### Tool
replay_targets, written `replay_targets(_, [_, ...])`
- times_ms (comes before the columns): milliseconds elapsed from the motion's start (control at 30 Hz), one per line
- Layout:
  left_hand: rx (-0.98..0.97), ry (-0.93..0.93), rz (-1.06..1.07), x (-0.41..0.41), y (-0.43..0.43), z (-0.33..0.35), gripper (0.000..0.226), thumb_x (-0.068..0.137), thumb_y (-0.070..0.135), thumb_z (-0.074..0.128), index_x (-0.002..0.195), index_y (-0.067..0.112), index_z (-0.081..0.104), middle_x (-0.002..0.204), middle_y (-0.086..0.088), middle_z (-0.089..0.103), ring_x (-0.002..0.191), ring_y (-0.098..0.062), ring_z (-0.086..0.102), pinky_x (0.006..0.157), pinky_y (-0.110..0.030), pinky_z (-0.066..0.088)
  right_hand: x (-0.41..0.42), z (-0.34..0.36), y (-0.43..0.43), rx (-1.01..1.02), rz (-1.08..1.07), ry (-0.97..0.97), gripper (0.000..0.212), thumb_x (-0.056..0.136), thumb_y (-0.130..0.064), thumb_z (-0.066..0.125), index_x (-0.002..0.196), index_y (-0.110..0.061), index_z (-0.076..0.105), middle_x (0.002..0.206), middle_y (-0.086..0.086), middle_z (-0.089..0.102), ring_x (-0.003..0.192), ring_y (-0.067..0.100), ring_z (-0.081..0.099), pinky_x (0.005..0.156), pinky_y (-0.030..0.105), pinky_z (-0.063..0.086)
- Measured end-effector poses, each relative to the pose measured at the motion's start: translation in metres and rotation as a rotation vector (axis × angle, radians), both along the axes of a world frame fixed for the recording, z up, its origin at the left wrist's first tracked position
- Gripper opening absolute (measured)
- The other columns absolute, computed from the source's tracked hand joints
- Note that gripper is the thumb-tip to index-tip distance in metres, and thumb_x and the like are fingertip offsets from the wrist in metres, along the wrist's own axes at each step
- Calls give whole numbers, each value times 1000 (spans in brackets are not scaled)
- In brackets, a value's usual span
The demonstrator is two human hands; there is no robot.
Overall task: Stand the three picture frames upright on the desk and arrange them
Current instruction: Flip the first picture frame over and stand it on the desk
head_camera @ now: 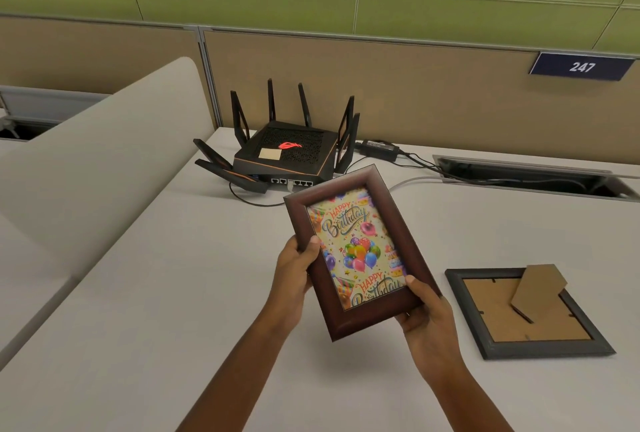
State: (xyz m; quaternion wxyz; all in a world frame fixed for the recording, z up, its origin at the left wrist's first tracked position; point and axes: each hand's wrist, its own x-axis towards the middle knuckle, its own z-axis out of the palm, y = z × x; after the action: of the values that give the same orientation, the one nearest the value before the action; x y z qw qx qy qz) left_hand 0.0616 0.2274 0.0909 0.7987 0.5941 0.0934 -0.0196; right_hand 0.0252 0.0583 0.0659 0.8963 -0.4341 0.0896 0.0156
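Worktop [173,327]: pale, wide, a fabric divider [86,154] along its left side. A black router [287,154] with raised antennas sits at the back, cables trailing right toward a cable slot [533,177].

Only 2 of the 3 frames are in view. The black frame [526,313] lies face-down to your right, well apart from your hands, cardboard easel leg [538,289] lifted off its backing.

The brown frame [360,251] is in the air in front of you, picture toward you, tilted with its top leaning left. Neither frame stands yet.

Handling, as a judgement: rigid wood-look moulding, light, with a glazed front that likely smears and could crack if dropped. Grip the moulding, not the glass.

Left hand [294,268]: closed on the left edge, thumb over the front. Right hand [424,313]: closed on the lower right corner, thumb on the moulding. Both forearms reach up from below, wrists turned inward.
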Motion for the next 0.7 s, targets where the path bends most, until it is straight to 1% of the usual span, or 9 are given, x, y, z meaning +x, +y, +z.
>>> replay_targets(100, [29, -32, 0, 2, 5, 4, 14, 93, 21, 44, 105, 20, 52, 92, 7, 65, 83, -9, 64, 59, -16, 57, -1, -3, -2, -22, 47, -15, 31, 68, -17, 57, 98, -11, 63, 82, 1, 76, 78, 14, 71, 59, 25, 59])
replay_targets(233, [81, -62, -11, 3, 10, 10, 15, 94, 22, 43, 107, 21, 50, 95, 6, 63, 82, -9, 63, 66, -21, 54, -1, -5, -5, -53, 116, -27, 26, 69, -18, 55, 92, -14, 67, 80, 1, 76, 76, 15, 71, 56, 26, 59])
replay_targets(300, [105, -84, -39, 4, 13, 13, 16, 93, 24, 43, 107, 22, 50, 96, 6, 64, 80, -8, 65, 64, -19, 55, -1, -4, -8, -67, 175, -27, 24, 71, -18, 53, 87, -15, 71, 80, 2, 76, 76, 16, 72, 54, 26, 59])
replay_targets(367, [106, -106, -79, 4, 17, 15, 13, 93, 26, 43, 101, 25, 54, 93, 8, 66, 72, -5, 69, 58, -14, 57, -1, 0, -11, -142, 245, -26, 26, 72, -20, 54, 91, -14, 69, 84, 3, 76, 79, 17, 72, 55, 26, 58])
replay_targets(433, [99, -123, -121, 4, 19, 16, 14, 93, 25, 43, 93, 29, 56, 88, 9, 68, 67, -2, 71, 54, -14, 57, -1, 4, -11, -227, 315, -34, 32, 68, -18, 65, 99, -12, 65, 88, 3, 76, 82, 19, 71, 57, 26, 58])
replay_targets(467, [100, -128, -139, 5, 19, 16, 15, 93, 25, 43, 92, 29, 57, 86, 10, 70, 67, -2, 71, 54, -15, 57, 0, 5, -10, -255, 344, -35, 34, 66, -18, 67, 99, -12, 65, 88, 3, 76, 82, 20, 71, 58, 27, 59])
replay_targets(533, [113, -137, -173, 5, 19, 17, 15, 93, 25, 43, 91, 29, 57, 82, 11, 71, 68, -4, 72, 54, -16, 57, 2, 6, -9, -295, 375, -29, 39, 61, -24, 67, 98, -13, 64, 88, 2, 76, 82, 20, 72, 60, 27, 59])
replay_targets(600, [130, -148, -199, 5, 17, 16, 15, 93, 25, 43, 92, 28, 57, 81, 11, 72, 69, -4, 72, 55, -16, 58, 4, 6, -8, -325, 389, -24, 37, 64, -20, 62, 101, -13, 62, 89, 0, 76, 84, 20, 71, 64, 27, 60])
replay_targets(700, [159, -156, -218, 5, 15, 14, 14, 93, 25, 43, 96, 28, 56, 89, 7, 70, 72, -6, 72, 60, -18, 59, 6, 4, -8, -319, 395, -18, 34, 64, -17, 60, 99, -15, 62, 88, -1, 77, 84, 20, 71, 63, 26, 59])
